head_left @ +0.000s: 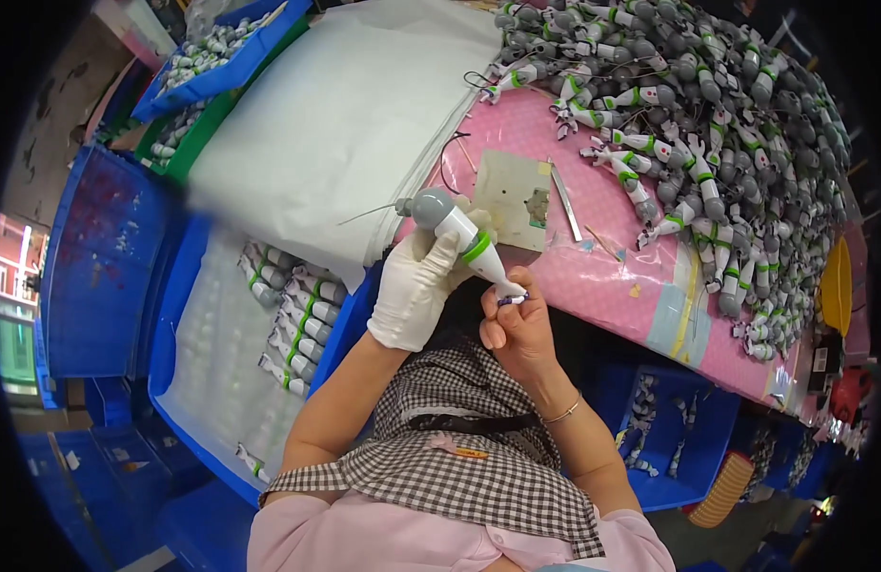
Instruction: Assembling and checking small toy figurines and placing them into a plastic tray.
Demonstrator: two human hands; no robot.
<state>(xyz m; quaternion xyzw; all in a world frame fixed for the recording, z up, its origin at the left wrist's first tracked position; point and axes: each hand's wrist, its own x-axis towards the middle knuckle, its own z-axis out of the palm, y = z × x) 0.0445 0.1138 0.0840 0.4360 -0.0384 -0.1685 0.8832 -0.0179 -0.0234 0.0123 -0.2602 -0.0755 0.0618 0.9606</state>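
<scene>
Your left hand, in a white glove, is closed around a grey and white plastic toy limb with a green band, holding it tilted just above the near edge of the pink-covered bench. Your bare right hand pinches a small purple-tipped piece against the limb's narrow lower end. A large heap of similar grey and green toy parts covers the bench's right. A blue plastic tray at your left holds finished rows.
</scene>
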